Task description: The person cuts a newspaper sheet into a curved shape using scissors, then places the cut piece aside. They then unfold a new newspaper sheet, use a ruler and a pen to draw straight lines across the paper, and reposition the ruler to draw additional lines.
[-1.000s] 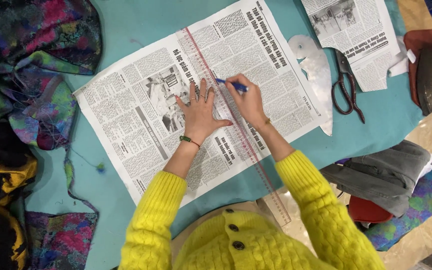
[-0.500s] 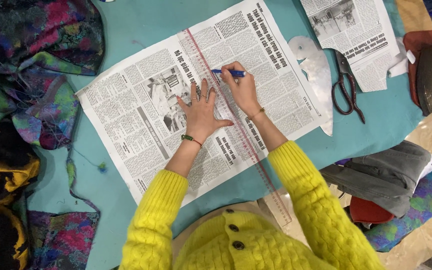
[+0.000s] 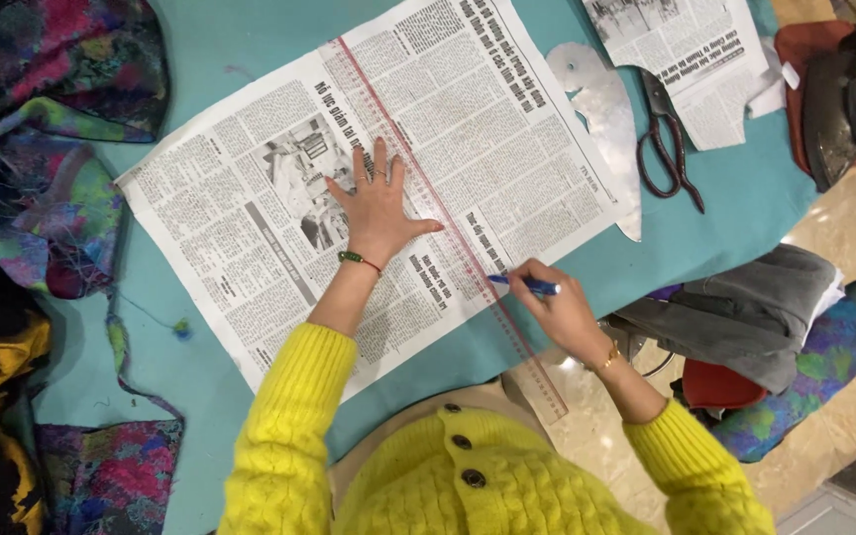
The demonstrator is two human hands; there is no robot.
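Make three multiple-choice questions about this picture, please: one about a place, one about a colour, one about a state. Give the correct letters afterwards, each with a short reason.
1. Where does the left hand rest?
A. on the scissors
B. flat on the newspaper, beside the ruler
C. on the patterned fabric

2. What colour is the pen in the right hand?
A. blue
B. red
C. green

3. In what state are the scissors?
A. held in a hand
B. hanging off the table edge
C. lying untouched on the table, closed

Answers:
1. B, the fingers are spread on the newspaper next to the long clear ruler.
2. A, the barrel is blue, with its tip at the ruler's edge.
3. C, they lie on the teal table near the right, with no hand on them and the blades together.
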